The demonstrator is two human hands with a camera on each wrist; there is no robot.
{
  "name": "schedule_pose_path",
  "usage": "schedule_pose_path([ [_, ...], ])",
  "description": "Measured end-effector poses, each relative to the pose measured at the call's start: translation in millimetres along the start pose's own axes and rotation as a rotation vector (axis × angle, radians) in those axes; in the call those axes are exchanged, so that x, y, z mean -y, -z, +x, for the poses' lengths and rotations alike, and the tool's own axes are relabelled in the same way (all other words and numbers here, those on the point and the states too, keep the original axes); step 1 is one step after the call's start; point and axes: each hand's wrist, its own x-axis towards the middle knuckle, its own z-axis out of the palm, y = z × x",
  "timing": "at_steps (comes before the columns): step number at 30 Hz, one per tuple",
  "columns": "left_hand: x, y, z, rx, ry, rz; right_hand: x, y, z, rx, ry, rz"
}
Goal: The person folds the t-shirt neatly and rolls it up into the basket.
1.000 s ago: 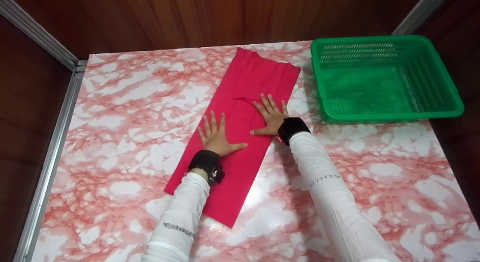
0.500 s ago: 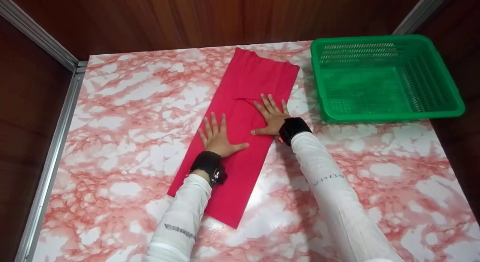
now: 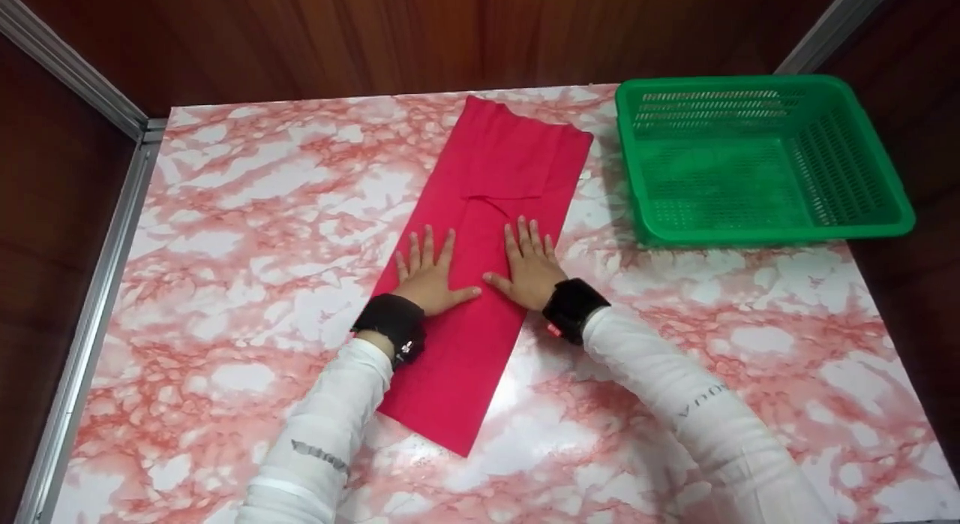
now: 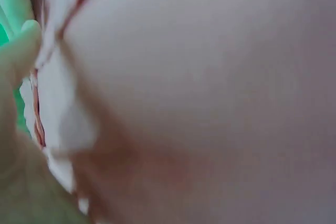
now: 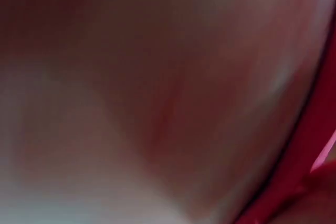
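A red garment [image 3: 450,393], folded into a long strip, lies slantwise on the table. Near its far end a sleeve-like flap [image 3: 510,171] is folded over it, ending in a straight hem. My left hand [image 3: 429,284] lies flat on the left half of the cloth with its fingers spread. Opposite it, my right hand [image 3: 534,275] presses on the right edge, fingers straight and pointing away. The two thumbs point at each other, a small gap of cloth between them. The left wrist view is mostly a blur; in the right wrist view red cloth [image 5: 310,124] fills the right edge.
At the back right stands a green plastic basket [image 3: 765,235] with slotted sides and nothing in it. The table [image 3: 247,306] has a red and white marbled top. Dark wood panels [image 3: 337,36] with metal framing enclose it at the back and sides.
My right hand has slid back toward me along the garment, uncovering the flap's hem, and now lies level with the left. The left hand has barely shifted.
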Motion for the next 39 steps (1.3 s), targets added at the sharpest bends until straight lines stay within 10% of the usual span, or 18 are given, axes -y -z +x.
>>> schedule_pose_path([
  [7, 23.2, 13.4, 2.8, -0.005, -0.203, 0.191, 34.8, -14.4, -21.7, -0.034, -0.052, 0.104],
  [17, 42.8, 10.4, 18.1, -0.025, -0.284, 0.094, 42.0, -28.8, -21.9, -0.038, -0.145, -0.022],
  [39, 33.6, 6.0, 18.1, -0.007, -0.17, 0.073, 24.5, -29.4, -10.2, 0.034, -0.082, -0.039],
])
